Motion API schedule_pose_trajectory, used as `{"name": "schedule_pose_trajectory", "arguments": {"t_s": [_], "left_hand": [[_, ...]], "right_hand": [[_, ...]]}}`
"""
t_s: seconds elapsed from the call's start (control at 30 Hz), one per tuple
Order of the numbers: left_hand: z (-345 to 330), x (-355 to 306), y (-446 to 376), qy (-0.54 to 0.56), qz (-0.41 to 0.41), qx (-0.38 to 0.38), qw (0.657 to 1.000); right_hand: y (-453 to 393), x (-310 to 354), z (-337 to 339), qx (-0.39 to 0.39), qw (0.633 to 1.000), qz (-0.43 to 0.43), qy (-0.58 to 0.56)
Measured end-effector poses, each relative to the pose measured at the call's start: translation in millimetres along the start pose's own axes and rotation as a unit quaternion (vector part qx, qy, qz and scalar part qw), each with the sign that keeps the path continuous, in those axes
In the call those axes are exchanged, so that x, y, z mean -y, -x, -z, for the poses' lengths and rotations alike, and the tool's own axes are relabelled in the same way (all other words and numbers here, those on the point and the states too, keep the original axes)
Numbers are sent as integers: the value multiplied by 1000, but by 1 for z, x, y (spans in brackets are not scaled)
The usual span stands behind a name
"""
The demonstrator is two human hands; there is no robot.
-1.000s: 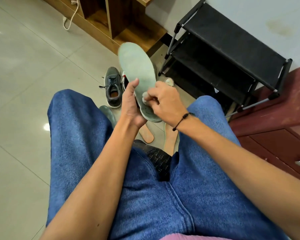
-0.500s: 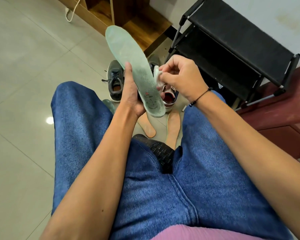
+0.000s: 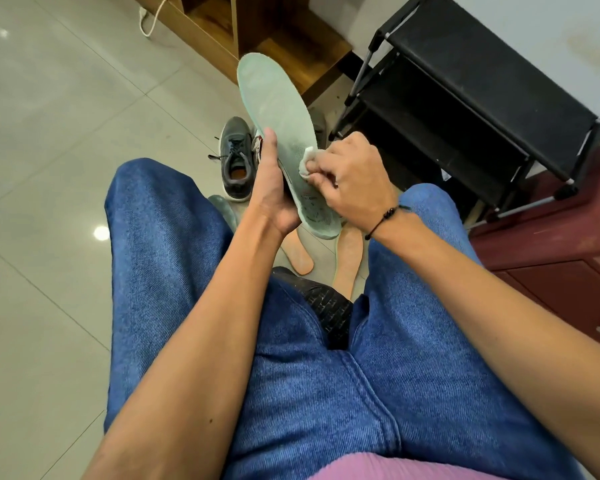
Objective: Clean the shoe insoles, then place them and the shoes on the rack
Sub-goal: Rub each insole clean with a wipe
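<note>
Pale green foam, the insole (image 3: 278,109) stands tilted between both hands, heel clamped in the left hand (image 3: 274,188) while the right hand (image 3: 347,174) pinches a white wipe (image 3: 307,162) against it; light and bendy, probably best gripped near the stiffer heel.

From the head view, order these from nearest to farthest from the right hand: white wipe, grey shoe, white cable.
1. White wipe: pinched in the right hand, on the green insole.
2. Grey shoe: on the floor, to the left.
3. White cable: far upper left.
</note>
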State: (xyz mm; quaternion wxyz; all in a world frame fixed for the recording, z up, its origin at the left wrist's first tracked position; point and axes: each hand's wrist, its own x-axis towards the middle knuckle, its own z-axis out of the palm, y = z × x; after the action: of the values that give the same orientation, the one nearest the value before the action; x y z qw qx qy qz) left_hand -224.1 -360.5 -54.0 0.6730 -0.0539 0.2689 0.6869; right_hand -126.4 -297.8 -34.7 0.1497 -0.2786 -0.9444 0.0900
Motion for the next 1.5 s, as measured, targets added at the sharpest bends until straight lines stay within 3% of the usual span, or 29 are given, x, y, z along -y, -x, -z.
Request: {"name": "schedule_pose_trajectory", "arguments": {"t_s": [0.1,0.3,0.57,0.83,0.93,1.1,1.27,1.33,1.43,1.5], "left_hand": [[-1,-1,1,3,-4,1,1000],[-2,1,1,-15,-13,-11,1000],[-7,6,3,-83,7,-18,996],[-7,4,1,-94,1,-22,995],[-8,8,0,-108,2,-16,994],[-7,11,1,-148,23,-3,989],[-4,5,0,-65,-14,-15,998],[-3,5,-1,-60,-16,-9,998],[-4,11,-2,-123,5,14,992],[-6,14,-2,-135,29,27,990]], "right_hand": [[8,0,-2,-23,1000,0,-12],[9,6,0,19,999,0,-42],[-38,0,7,1,993,-107,-39],[16,13,5,-6,997,-18,-77],[9,4,8,-12,1000,-5,-9],[-28,-12,7,-22,990,-136,18],[-5,19,2,-18,996,-18,-88],[0,14,7,-6,999,10,-44],[-14,-5,13,-19,997,-58,48],[-27,-14,12,-23,989,-136,46]]}}
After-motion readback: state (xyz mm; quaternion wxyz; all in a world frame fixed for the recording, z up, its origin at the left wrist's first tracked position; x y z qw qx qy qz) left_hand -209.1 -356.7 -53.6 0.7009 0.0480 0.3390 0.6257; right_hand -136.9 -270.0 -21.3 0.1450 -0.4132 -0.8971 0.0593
